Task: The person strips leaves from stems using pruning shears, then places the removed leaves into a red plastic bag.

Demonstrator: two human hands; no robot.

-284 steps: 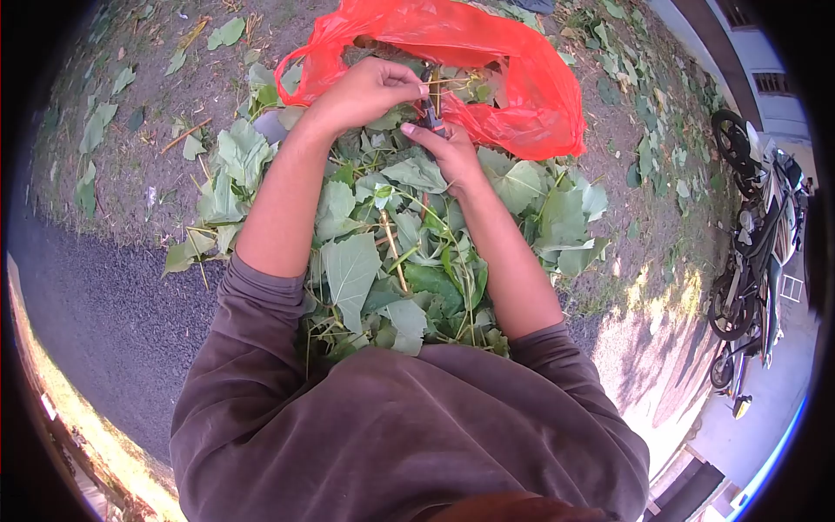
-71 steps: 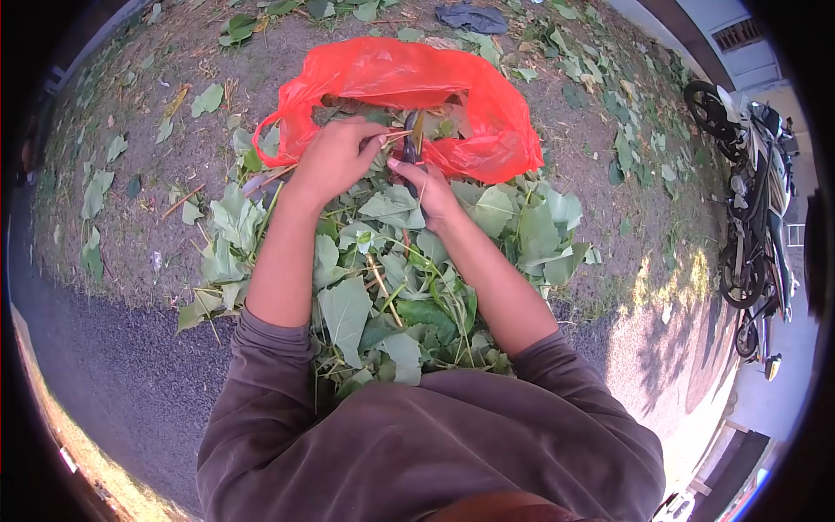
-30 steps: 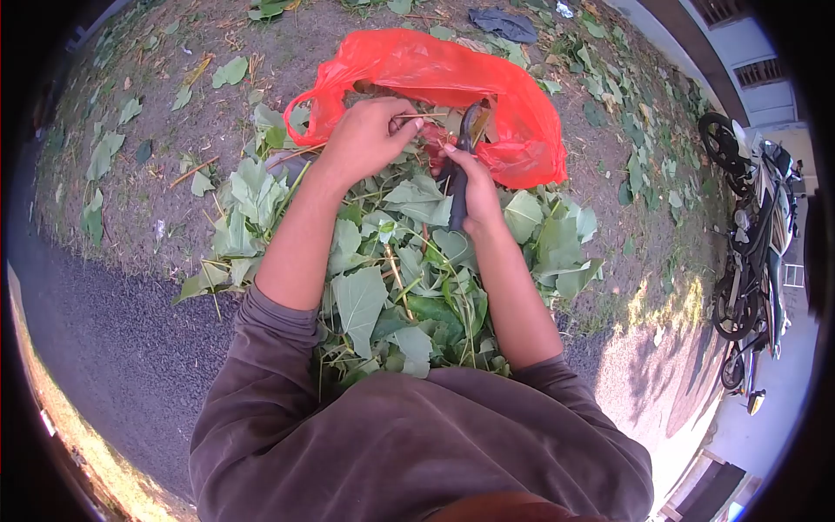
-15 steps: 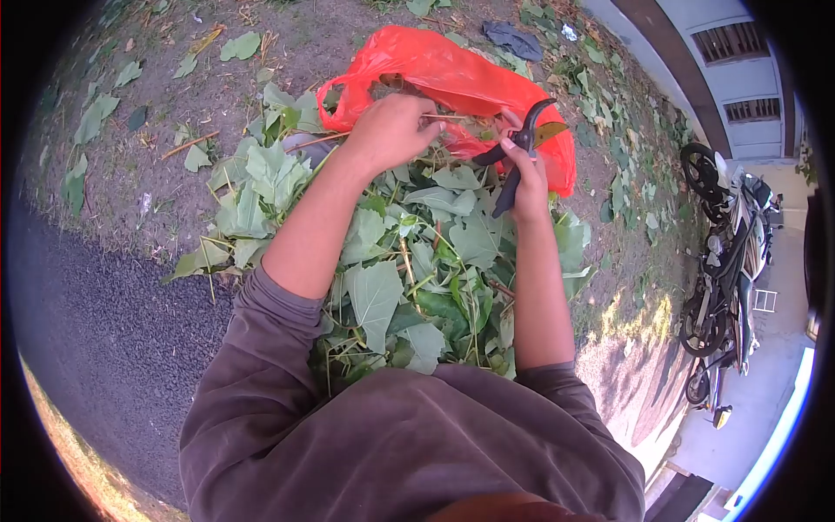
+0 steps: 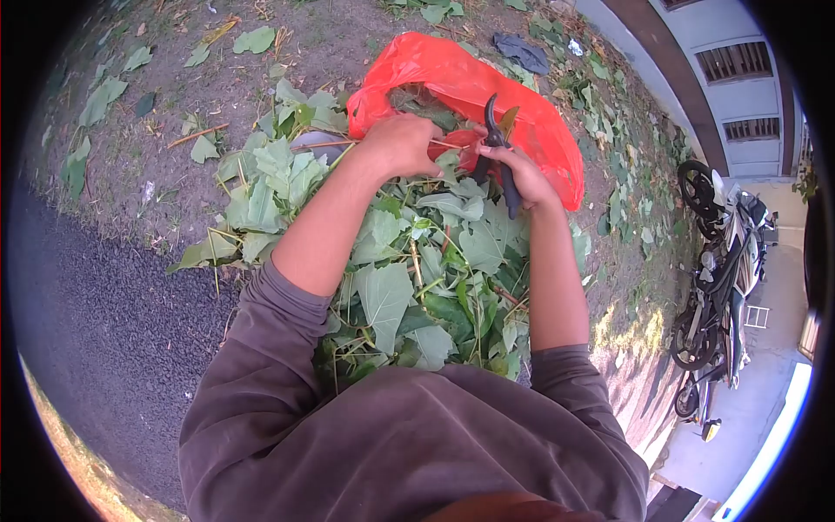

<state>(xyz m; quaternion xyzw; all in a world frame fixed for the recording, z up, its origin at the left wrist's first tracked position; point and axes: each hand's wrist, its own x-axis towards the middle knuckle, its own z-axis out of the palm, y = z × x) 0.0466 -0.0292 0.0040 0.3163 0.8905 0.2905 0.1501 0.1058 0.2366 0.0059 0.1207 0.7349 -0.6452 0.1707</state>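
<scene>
My left hand (image 5: 402, 146) is at the near left edge of an open red plastic bag (image 5: 531, 113), its fingers pinched round a thin stem (image 5: 445, 143). My right hand (image 5: 519, 172) grips dark pruning shears (image 5: 509, 184), their curved blade pointing up and away in front of the bag. A small leafy piece (image 5: 450, 163) lies between the two hands. Leaves are visible inside the mouth of the bag. Below my hands, a large heap of green leaves and stems (image 5: 385, 300) lies against my body.
Loose leaves (image 5: 103, 97) are scattered over the soil. A dark cloth (image 5: 520, 52) lies beyond the bag. Dark asphalt (image 5: 113, 304) is at the left. Motorcycles (image 5: 726, 270) stand at the right beside a building wall (image 5: 735, 87).
My right hand and the shears have moved left, closer to my left hand. The blade has shifted left and stands more upright. My left hand has dropped slightly towards me.
</scene>
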